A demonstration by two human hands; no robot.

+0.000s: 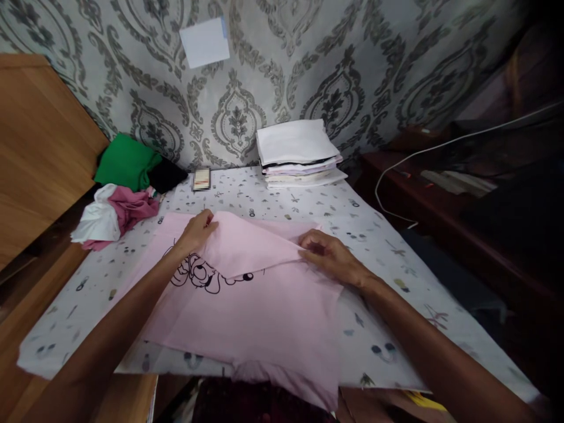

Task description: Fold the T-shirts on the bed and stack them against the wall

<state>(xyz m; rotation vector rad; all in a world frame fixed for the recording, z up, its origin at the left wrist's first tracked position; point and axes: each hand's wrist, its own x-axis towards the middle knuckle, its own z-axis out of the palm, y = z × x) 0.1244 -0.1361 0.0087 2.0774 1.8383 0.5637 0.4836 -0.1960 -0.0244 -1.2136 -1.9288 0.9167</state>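
A pink T-shirt (273, 317) with a black cartoon line print lies spread on the table, its lower part hanging over the near edge. One part of it, perhaps a sleeve or side, is lifted and folded over the print. My left hand (198, 232) pinches that folded part at its left end, fingers closed on the cloth. At the other end, my right hand (328, 252) grips the fold's right corner between thumb and fingers. The cloth between both hands is held fairly taut, just above the rest of the shirt.
A stack of folded clothes (299, 147) stands at the back against the patterned wall. Crumpled green (127, 161), black, white and pink clothes lie at the left. A small card-like item (201, 179) is near the wall. A white cable (396, 158) hangs at the right, beside dark furniture.
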